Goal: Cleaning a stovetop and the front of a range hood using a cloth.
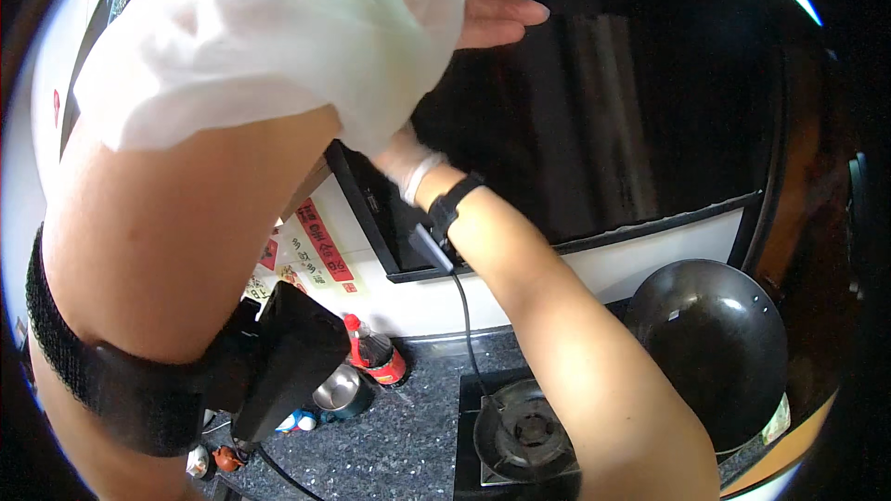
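Observation:
A loose white translucent covering (pixel 278 49), perhaps a plastic glove, hides my left wrist and most of that hand. Extended fingers (pixel 501 14) stick out past its right edge; they look like my left hand's. My right hand (pixel 402 153) wears a thin clear glove and reaches behind the covering, so its fingers are hidden and I cannot tell what they hold. A black band (pixel 456 202) with a small cabled device circles my right wrist. On my left arm a black strap (pixel 132 396) carries a black device (pixel 299 334).
Behind my hands slopes a dark glossy panel (pixel 592 118), apparently a range hood. A black wok (pixel 703 355) stands right of a gas burner (pixel 532 428). On the speckled countertop (pixel 390 459) are a red-capped bottle (pixel 376 351), a metal pot (pixel 339 390) and a small reddish-brown pot (pixel 226 458).

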`<state>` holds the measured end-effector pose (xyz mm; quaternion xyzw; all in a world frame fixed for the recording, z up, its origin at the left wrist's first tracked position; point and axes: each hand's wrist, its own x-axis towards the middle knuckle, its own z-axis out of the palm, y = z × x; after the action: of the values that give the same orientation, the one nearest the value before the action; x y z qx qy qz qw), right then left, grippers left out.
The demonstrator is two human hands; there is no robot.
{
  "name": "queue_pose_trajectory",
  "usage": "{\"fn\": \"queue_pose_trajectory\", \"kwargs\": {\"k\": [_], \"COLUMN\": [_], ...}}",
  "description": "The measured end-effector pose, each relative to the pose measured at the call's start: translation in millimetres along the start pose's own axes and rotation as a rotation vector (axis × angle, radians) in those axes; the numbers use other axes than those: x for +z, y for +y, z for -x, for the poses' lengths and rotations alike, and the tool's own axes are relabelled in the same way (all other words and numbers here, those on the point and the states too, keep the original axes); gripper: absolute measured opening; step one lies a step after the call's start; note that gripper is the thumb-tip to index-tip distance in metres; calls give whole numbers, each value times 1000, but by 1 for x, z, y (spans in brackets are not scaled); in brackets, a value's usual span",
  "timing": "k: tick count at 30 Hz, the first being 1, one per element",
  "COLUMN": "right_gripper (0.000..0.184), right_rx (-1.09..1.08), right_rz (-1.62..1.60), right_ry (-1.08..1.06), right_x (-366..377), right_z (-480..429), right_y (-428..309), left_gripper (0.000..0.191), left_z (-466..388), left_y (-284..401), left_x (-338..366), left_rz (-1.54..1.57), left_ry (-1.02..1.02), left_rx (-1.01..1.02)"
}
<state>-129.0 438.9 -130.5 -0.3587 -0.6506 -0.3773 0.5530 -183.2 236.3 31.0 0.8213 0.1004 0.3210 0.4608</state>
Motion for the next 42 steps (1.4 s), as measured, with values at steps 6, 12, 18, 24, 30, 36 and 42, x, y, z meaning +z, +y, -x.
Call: {"fn": "queue_pose_trajectory", "kwargs": {"k": [6,12,18,24,30,36,42], "right_gripper": [20,16,21,16,11,10,10], "right_rx": [-97,-239,301,258,-27,-184,-191], "right_rz": [70,-138,-385,-411,144,42,199], "right_ry": [-171,-510,50,-191,-348,-247,-476], "right_x": [11,-20,7,4,-13,-16,-113], "right_z": [102,121,-15,28,120,196,206], "right_y": [-30,-7,-28,-19,-33,-60,12], "left_gripper": [57,58,58,58,58,58,46], "left_z": [2,-1,18,47,80,36,18], "left_y": [9,9,7,24,13,11,-22], "left_x": [-7,-9,-8,17,35,-69,-76], "left_rz": [-44,1,108,317,505,-136,-658], "left_ry": [42,27,31,30,27,-808,-228], "left_rx": [-4,-4,-17,-33,-55,305,225]}}
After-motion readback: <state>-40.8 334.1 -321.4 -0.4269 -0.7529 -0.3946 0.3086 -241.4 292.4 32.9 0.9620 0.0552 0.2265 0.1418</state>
